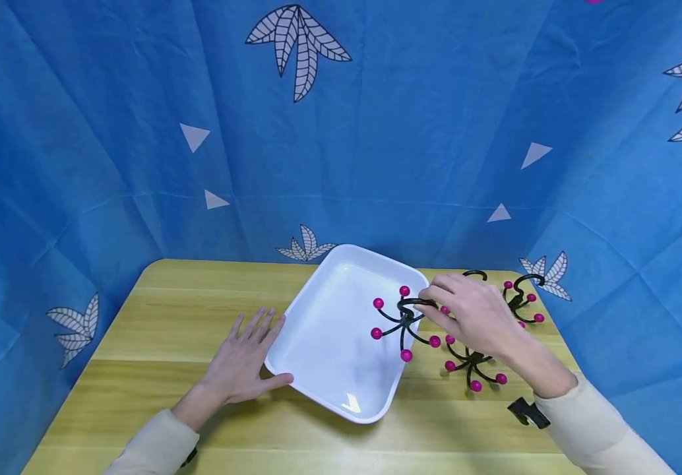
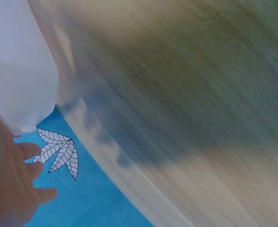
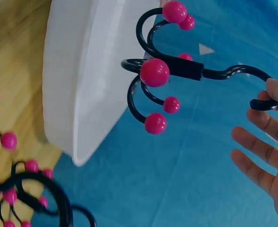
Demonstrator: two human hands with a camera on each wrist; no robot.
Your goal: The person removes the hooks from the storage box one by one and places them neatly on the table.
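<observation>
My right hand [image 1: 471, 313] pinches the hooked end of a black multi-arm hook [image 1: 406, 320] with pink ball tips. In the right wrist view this hook [image 3: 184, 67] hangs from thumb and fingertips, the other fingers spread. It is over the right side of a white tray [image 1: 341, 336], whose inside shows no other thing. My left hand [image 1: 240, 366] lies with fingers spread at the tray's left edge, the thumb by its near left corner. In the left wrist view, the left hand [image 2: 13, 177] is beside the tray [image 2: 23, 66].
Right of the tray on the wooden table [image 1: 198, 336] stands another such hook [image 1: 474, 359], partly behind my right hand. A further one [image 1: 517, 302] is near the table's right edge. Blue patterned cloth [image 1: 347, 152] hangs around the back and sides.
</observation>
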